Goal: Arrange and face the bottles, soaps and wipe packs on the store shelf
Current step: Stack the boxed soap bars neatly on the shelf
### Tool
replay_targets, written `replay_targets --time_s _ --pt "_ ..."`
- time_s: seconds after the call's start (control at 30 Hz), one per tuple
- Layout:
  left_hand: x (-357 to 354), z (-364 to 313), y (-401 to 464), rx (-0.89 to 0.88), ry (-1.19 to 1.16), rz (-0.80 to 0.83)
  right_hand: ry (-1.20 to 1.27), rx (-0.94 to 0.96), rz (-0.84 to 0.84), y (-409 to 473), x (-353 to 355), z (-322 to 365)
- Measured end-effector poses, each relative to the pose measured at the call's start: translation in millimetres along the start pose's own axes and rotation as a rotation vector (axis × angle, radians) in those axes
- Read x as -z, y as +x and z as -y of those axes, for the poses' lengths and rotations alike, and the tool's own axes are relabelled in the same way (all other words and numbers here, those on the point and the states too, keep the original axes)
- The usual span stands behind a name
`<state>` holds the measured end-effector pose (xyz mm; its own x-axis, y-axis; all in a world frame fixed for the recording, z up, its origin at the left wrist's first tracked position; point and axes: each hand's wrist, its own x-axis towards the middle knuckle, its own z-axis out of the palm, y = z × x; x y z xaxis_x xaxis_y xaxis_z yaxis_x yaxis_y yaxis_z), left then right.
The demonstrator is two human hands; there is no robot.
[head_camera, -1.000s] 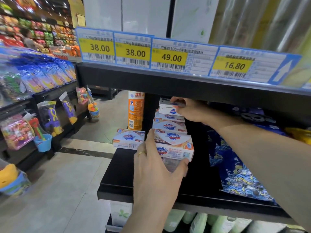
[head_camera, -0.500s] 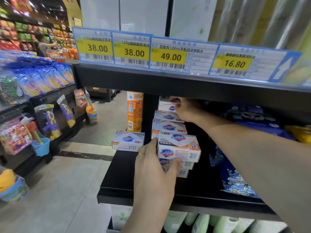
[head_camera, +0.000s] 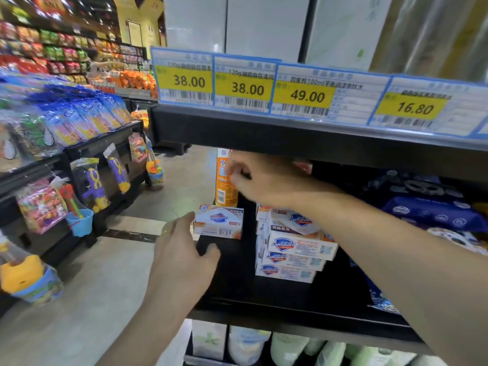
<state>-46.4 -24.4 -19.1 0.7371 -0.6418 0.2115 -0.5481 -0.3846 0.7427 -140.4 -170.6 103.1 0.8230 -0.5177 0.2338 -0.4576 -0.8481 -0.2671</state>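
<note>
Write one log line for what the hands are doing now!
left hand: open, near single soap box | right hand: at orange bottle | soap stack: untouched

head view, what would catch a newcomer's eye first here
The yellow price tags along the upper shelf edge stand out most. Below them, the right hand reaches to the orange bottle at the back of the black shelf, while the left hand nears a lone soap box beside the soap stack.

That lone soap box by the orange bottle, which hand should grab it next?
Probably the left hand: it is open right beside the lone soap box, while the right hand is up at the orange bottle.
</note>
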Motion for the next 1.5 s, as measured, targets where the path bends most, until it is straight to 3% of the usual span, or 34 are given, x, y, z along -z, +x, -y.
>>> replay_targets --time_s 0.07,0.2,0.37,0.67,0.83,1.1,1.27,1.5 --pt "2.8 6.3 1.0 0.028 0.029 0.025 -0.137 0.075 0.181 8.4 -10.8 16.2" --pt "-0.3 18.7 -12.0 -0.016 0.106 0.117 -0.501 -0.035 0.396 25.8 -45.1 36.1" --pt "-8.4 28.1 -29.5 -0.104 0.134 0.208 -0.485 -0.173 0.502 35.2 -68.4 34.8" --pt "-9.0 32.9 -28.5 -0.113 0.157 0.186 -0.406 -0.066 0.364 19.9 -56.7 42.3" --pt "-8.4 30.3 -27.0 -0.102 0.232 0.195 -0.233 0.026 0.145 -11.0 -16.1 50.9" --pt "-6.6 13.0 -33.9 -0.137 0.235 0.150 -0.171 -0.339 0.072 -49.8 32.8 -31.4" --pt "-6.7 -12.4 -36.8 -0.130 -0.042 0.140 -0.115 -0.369 0.051 -39.0 27.1 -67.2" --pt "-15.9 -36.7 -22.6 -0.069 -0.365 0.252 -0.120 -0.394 -0.014 -23.1 8.4 -79.7"
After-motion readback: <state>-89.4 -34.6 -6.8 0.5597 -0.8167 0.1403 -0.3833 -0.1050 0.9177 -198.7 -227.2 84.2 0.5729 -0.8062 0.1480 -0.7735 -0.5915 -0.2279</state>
